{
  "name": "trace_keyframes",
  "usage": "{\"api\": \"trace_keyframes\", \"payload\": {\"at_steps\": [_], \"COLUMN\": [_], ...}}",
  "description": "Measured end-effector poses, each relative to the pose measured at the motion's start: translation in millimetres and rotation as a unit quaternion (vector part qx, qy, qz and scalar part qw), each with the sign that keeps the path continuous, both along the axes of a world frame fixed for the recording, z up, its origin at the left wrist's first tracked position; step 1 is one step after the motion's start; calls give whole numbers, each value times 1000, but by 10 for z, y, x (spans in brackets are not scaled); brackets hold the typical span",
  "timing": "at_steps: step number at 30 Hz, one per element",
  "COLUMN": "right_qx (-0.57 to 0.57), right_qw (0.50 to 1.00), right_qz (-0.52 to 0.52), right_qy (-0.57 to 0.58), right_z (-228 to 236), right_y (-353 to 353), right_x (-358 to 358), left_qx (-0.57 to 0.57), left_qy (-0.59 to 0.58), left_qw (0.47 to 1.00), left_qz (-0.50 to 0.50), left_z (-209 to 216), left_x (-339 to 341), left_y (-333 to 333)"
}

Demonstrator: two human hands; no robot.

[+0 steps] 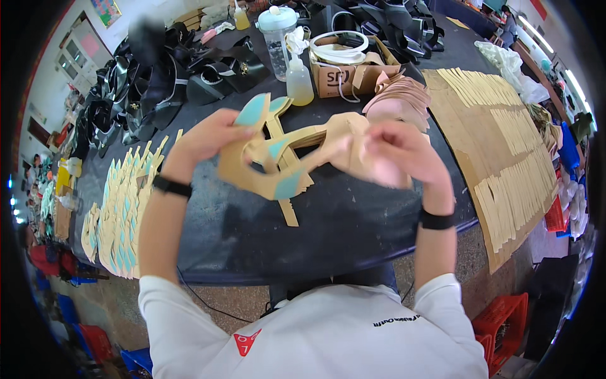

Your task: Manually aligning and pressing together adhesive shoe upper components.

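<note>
Beyond the fingers (385, 134), black letters (332, 77) mark the cardboard box (365, 77); nearer, black print (396, 321) and a red lettered triangle (246, 342) on the white shirt (315, 335).

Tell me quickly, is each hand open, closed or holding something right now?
Left hand: closed, holding a beige piece with teal patches.
Right hand: blurred, over pale material; its grip cannot be told.

Tan cut piece (238, 169) with turquoise patches (288, 186), near-black tabletop (214, 243)

The left hand (211, 134) I watch remotely holds a beige piece (235, 169) with mint patches; the right hand (407, 146), blurred, meets pale pieces (349, 128); a cardboard box (367, 78) stands beyond.
</note>
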State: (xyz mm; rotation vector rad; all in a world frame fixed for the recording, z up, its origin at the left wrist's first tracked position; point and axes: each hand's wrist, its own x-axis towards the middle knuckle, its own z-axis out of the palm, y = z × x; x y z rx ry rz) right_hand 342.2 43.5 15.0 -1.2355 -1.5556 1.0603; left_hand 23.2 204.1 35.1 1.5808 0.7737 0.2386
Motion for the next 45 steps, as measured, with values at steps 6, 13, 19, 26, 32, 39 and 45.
{"api": "trace_keyframes", "payload": {"at_steps": [6, 13, 19, 26, 32, 39, 45], "right_qx": [140, 94, 102, -100, -197, -359, -300], "right_qw": [917, 942, 945, 936, 924, 828, 817], "right_qz": [-229, -144, -165, -282, -268, -417, -491], "right_qy": [-295, -288, -264, -186, -189, -106, 24], "right_z": [-535, 330, 1021, 516, 223, 395, 258], "right_y": [449, -454, -1588, -1672, -2313, -3818, -4250], "right_x": [-63, -309, -209, 84, 119, -213, -244], "left_qx": [206, 351, 286, 185, 184, 39, 46], "left_qy": [59, 35, -44, -4, -40, -86, -113], "left_qw": [975, 935, 956, 975, 968, 937, 918], "left_qz": [62, 43, -53, -123, -167, -336, -376], "left_z": [-825, -725, 142, 25, -395, -504, -572], "left_x": [279, 365, 486, 634, 863, 1323, 1426], "left_y": [947, 503, -513, -800, -1245, -2006, -2217]}}
